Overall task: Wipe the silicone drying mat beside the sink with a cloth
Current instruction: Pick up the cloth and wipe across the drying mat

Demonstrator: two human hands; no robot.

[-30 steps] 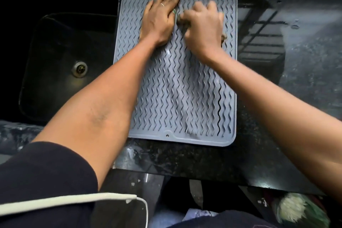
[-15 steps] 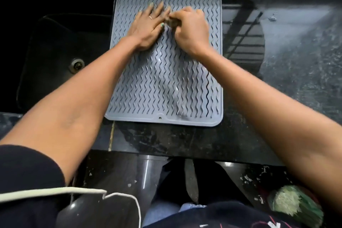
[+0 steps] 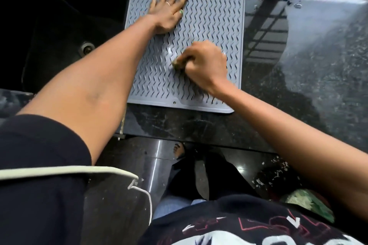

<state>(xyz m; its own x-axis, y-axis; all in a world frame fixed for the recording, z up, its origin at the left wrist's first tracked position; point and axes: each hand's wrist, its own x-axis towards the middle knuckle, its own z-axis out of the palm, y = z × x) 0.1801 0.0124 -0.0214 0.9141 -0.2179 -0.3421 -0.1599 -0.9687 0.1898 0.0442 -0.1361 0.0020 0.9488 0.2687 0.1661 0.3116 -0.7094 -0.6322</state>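
The grey silicone drying mat (image 3: 209, 32) is lying flat on the dark stone counter (image 3: 318, 65), just beside the black sink (image 3: 65, 45) on its left. The left hand (image 3: 169, 13) is resting palm down on the upper left part of the mat, its fingers spread wide and pressing flat on the wavy ridges (a thin ring is showing on one finger). The right hand (image 3: 205, 63) is sitting lower, near the mat's middle, curled into a tight fist around a small wad of cloth (image 3: 176, 63); only a greenish scrap is peeking out at the thumb side, touching the mat. A wet sheen is showing on the ridges between the two hands, which are well apart.
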